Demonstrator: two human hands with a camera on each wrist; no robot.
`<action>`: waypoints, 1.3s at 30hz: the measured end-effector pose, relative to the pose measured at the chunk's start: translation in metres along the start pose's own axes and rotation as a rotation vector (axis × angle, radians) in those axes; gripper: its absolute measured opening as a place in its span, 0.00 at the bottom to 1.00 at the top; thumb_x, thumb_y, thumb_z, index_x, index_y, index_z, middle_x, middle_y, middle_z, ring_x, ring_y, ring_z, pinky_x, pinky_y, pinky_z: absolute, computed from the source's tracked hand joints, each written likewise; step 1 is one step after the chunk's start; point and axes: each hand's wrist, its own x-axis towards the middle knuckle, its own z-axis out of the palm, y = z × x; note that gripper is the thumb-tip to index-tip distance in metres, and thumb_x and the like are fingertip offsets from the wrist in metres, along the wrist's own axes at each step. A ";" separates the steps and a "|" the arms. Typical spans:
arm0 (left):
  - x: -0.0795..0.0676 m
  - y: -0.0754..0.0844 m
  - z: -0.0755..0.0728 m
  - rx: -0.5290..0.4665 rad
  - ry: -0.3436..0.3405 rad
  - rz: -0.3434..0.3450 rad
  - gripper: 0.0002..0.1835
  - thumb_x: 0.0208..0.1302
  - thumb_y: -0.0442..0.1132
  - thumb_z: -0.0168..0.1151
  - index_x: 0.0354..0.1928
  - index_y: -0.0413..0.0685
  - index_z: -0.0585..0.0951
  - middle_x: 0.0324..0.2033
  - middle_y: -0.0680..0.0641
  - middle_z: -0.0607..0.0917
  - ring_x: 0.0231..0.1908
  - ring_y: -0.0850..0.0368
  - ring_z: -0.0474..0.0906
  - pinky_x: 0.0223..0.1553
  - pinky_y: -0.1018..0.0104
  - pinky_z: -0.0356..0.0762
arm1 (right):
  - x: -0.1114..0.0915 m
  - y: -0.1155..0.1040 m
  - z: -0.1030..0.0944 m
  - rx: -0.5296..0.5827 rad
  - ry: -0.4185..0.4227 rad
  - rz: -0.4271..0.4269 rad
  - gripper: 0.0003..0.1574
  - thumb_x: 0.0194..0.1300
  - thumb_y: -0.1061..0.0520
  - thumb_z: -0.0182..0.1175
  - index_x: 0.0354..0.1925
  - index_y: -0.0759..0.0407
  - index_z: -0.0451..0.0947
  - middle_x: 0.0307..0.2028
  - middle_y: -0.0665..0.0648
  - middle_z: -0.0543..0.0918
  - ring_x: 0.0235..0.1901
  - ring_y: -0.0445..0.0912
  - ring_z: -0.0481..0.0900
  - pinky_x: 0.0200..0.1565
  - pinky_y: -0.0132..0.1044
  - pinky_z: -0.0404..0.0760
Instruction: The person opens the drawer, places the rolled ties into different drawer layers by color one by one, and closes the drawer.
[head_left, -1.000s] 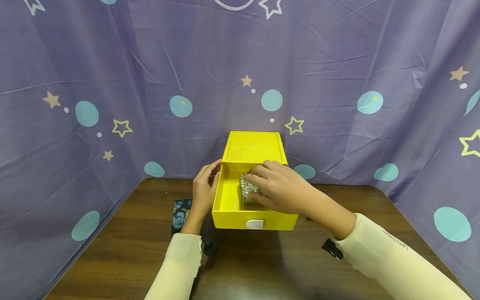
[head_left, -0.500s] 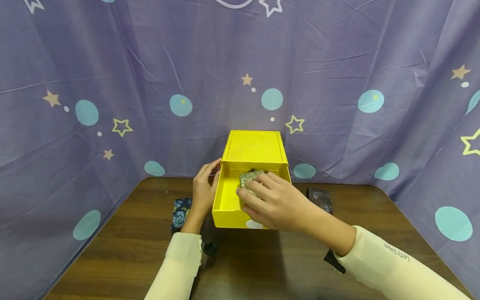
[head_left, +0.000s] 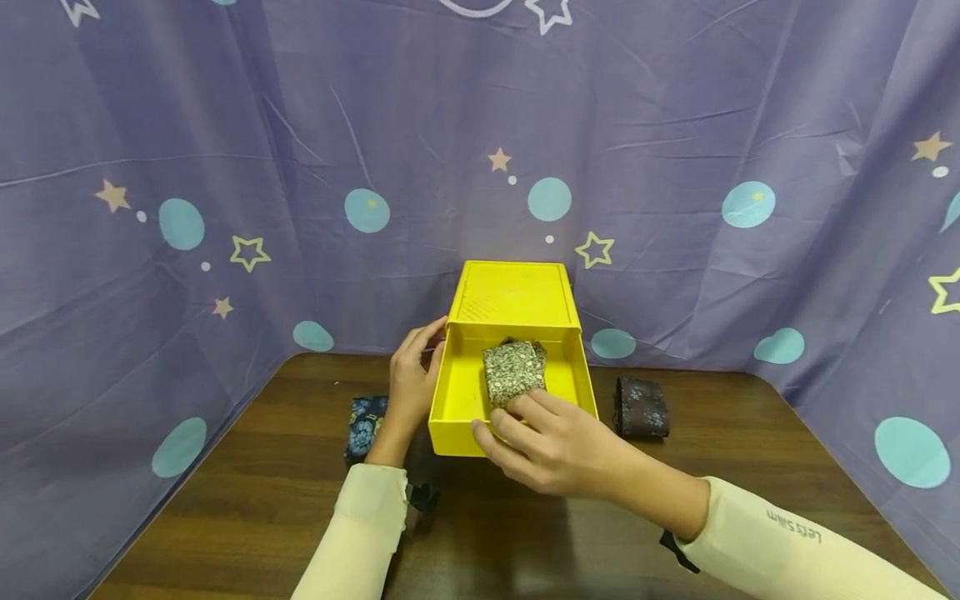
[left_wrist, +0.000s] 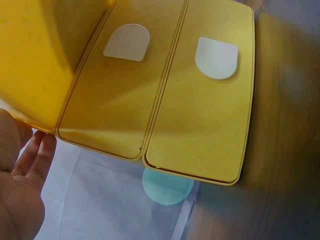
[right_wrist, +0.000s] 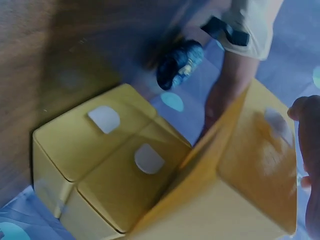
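Observation:
A small yellow drawer cabinet [head_left: 516, 292] has its top drawer [head_left: 459, 404] pulled out. Inside that drawer lies a folded cloth [head_left: 510, 371] with a green and white speckled pattern, and a darker piece shows behind it. My right hand [head_left: 551, 446] is over the drawer's front edge, its fingertips by the near side of the cloth and covering the drawer's handle from the head view. My left hand [head_left: 408, 383] rests against the cabinet's left side; in the left wrist view its fingers [left_wrist: 42, 155] touch the cabinet's edge.
A rolled dark floral cloth [head_left: 642, 408] lies on the wooden table [head_left: 247, 500] to the right. Left of the cabinet is a rolled blue floral cloth [head_left: 363, 427], partly behind the left forearm. Two lower drawers with white handles [left_wrist: 216, 58] are closed. A purple curtain [head_left: 420, 108] hangs behind.
My right hand has drawn back off the speckled cloth toward the drawer's front, uncovering the cloth. The dark cloth at right has come into sight. The left hand stays at the cabinet's side.

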 end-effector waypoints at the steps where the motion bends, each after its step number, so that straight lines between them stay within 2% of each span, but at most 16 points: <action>1: 0.000 0.000 0.000 0.001 0.001 -0.001 0.20 0.74 0.31 0.59 0.66 0.43 0.79 0.49 0.41 0.84 0.48 0.46 0.83 0.47 0.51 0.85 | -0.001 -0.002 0.000 -0.012 0.003 -0.014 0.18 0.73 0.57 0.50 0.51 0.62 0.83 0.38 0.56 0.83 0.33 0.48 0.79 0.32 0.36 0.79; 9: 0.001 0.000 0.002 -0.002 0.010 0.005 0.19 0.75 0.30 0.58 0.65 0.39 0.80 0.49 0.41 0.84 0.47 0.46 0.84 0.46 0.50 0.85 | -0.005 -0.017 -0.002 -0.056 0.013 -0.062 0.18 0.74 0.59 0.48 0.47 0.60 0.84 0.37 0.55 0.83 0.32 0.46 0.79 0.33 0.33 0.78; 21: 0.001 -0.001 0.001 -0.005 0.014 0.002 0.19 0.74 0.29 0.59 0.65 0.39 0.80 0.48 0.40 0.84 0.47 0.46 0.84 0.46 0.51 0.86 | -0.018 -0.033 0.003 -0.055 -0.052 -0.035 0.19 0.77 0.60 0.47 0.49 0.60 0.85 0.42 0.57 0.84 0.38 0.48 0.81 0.42 0.36 0.84; 32: 0.001 -0.001 0.002 -0.003 0.016 0.005 0.19 0.74 0.29 0.59 0.65 0.40 0.80 0.49 0.40 0.84 0.47 0.46 0.84 0.46 0.50 0.86 | -0.027 -0.037 0.003 -0.077 -0.088 0.018 0.18 0.77 0.61 0.47 0.48 0.63 0.84 0.43 0.61 0.83 0.39 0.51 0.81 0.40 0.37 0.84; 39: 0.001 0.000 0.001 -0.004 0.010 -0.002 0.20 0.74 0.31 0.59 0.65 0.41 0.80 0.49 0.40 0.84 0.47 0.46 0.84 0.47 0.50 0.86 | -0.019 -0.035 -0.003 -0.098 -0.078 0.028 0.20 0.78 0.65 0.43 0.47 0.66 0.84 0.41 0.61 0.84 0.37 0.49 0.82 0.41 0.34 0.85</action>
